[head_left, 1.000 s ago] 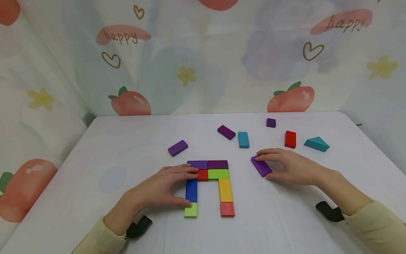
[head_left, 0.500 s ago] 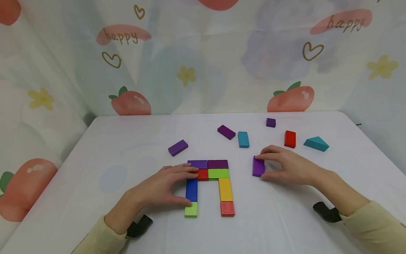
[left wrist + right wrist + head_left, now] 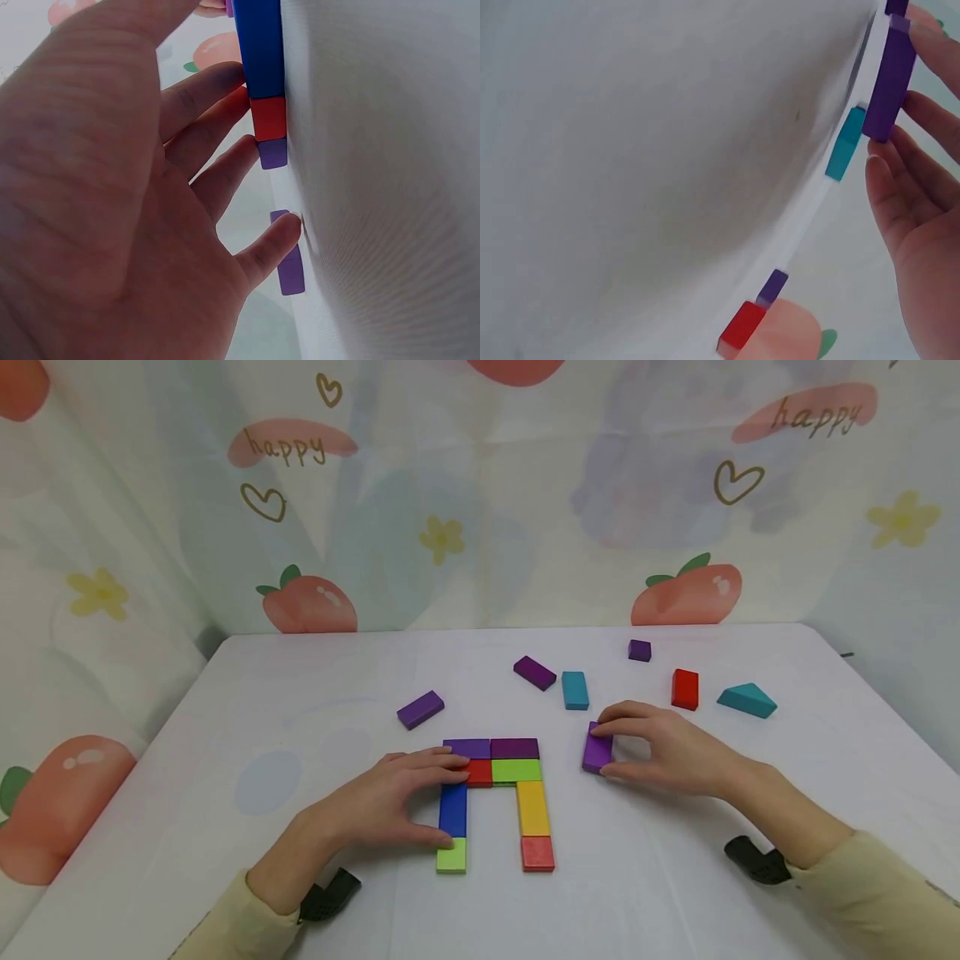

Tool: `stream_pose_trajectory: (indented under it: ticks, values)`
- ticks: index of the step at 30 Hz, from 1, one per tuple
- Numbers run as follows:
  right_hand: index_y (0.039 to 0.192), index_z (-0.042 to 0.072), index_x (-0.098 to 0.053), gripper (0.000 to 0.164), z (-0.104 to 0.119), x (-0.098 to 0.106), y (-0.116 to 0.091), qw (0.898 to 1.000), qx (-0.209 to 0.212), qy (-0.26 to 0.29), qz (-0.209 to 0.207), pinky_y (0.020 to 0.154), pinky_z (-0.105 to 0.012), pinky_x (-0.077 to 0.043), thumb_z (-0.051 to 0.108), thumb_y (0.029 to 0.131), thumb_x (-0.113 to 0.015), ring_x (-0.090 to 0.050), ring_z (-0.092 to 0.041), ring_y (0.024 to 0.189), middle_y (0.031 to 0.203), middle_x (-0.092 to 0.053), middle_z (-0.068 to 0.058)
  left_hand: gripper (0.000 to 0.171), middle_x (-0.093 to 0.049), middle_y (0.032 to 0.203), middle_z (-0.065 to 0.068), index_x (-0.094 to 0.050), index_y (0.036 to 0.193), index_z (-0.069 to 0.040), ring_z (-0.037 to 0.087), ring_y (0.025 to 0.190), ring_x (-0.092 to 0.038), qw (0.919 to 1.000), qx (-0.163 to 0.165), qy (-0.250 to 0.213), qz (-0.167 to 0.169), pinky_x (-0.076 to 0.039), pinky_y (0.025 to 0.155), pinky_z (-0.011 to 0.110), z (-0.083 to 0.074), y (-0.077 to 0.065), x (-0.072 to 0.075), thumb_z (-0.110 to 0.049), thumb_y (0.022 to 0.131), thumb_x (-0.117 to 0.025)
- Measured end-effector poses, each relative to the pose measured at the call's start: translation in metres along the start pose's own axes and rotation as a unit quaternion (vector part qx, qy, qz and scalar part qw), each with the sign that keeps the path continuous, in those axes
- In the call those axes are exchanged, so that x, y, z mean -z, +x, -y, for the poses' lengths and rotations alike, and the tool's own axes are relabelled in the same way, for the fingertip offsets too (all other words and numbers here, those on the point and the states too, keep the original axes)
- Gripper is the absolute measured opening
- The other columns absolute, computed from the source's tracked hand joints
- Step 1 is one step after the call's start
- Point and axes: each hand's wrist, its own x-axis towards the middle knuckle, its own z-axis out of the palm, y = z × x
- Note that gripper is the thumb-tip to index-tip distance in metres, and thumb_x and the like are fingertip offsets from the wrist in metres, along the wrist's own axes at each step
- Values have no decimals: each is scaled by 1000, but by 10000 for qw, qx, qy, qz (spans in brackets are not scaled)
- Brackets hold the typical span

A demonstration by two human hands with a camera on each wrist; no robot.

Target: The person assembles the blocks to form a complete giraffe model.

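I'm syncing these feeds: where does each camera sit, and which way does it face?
Head: head-worn, facing forward and down over the white table; left hand, right hand and pale-yellow sleeves show.
Left wrist: on that wrist, facing the rectangular blue block; left hand shows.
Right wrist: on that wrist, facing the pinched rectangular purple block; right hand shows.
Head and right wrist share that purple block.

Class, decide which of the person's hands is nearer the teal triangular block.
Right: the right hand is below and left of the teal triangular block in the head view; the left hand is much farther left.
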Motion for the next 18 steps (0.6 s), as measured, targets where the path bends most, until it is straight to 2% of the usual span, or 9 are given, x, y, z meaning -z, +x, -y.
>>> stream_pose_trajectory:
  ticks: [10, 18]
  values:
    - [127, 9, -70, 50, 16, -10, 19, 9994, -133, -1, 333, 90, -43, -56, 30, 84, -85, -58, -30, 117, 125, -61, -9, 72, -42, 156, -9, -58, 145, -25, 18, 149, -25, 10000, 51, 14, 25, -24, 117, 55, -1, 0, 0, -54, 82, -80]
    - [125, 11, -71, 52, 23, -14, 25, 9991, -139, -231, 318, 88, -39, -57, 35, 82, -86, -59, -27, 113, 121, -61, -7, 73, -42, 156, -9, -58, 144, -25, 19, 149, -25, 10000, -5, 38, -9, -24, 117, 54, 0, 0, -1, -54, 81, -79]
